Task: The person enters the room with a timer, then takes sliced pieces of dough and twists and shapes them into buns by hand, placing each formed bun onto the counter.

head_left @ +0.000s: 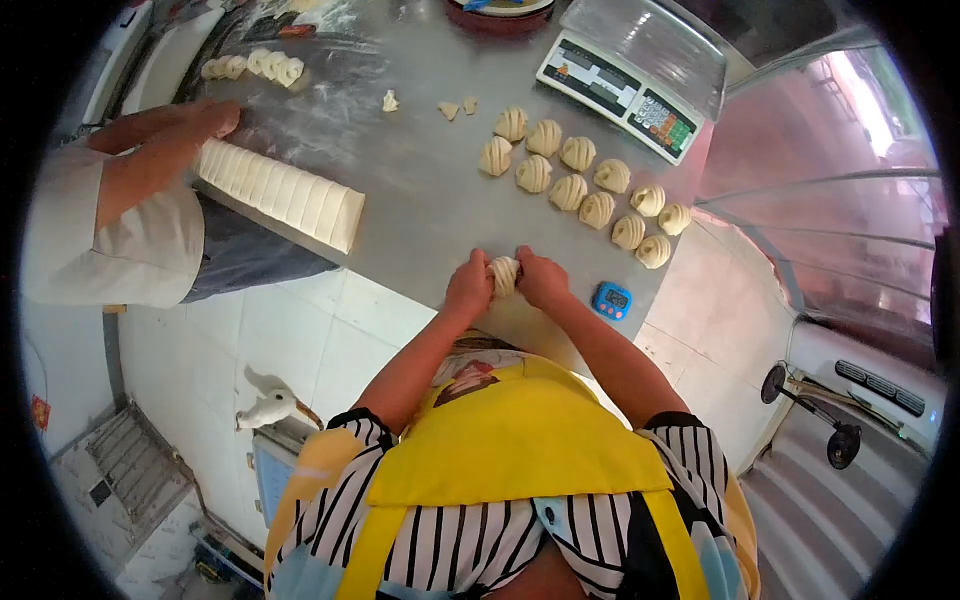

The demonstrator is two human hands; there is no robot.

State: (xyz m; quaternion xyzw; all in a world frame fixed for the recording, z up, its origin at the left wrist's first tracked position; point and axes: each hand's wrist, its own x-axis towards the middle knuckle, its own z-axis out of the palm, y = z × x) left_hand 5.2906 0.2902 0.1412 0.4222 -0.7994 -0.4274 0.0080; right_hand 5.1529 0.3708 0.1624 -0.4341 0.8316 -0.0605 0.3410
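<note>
A ridged, twisted piece of dough (504,276) is between my two hands, just above the metal table (420,180) near its front edge. My left hand (470,285) grips its left side with the fingers closed. On the right side, the closed fingers of my right hand (541,277) hold the same piece. Beyond my hands, several shaped dough rolls (569,192) sit in two slanting rows. A blue timer (611,300) lies to the right of my right hand.
A digital scale (620,95) stands at the back right. At left, a co-worker's hand (222,118) is beside a long row of cut dough (280,195). Dough scraps (448,110), more rolls (275,67) and a round red container (500,18) are farther back.
</note>
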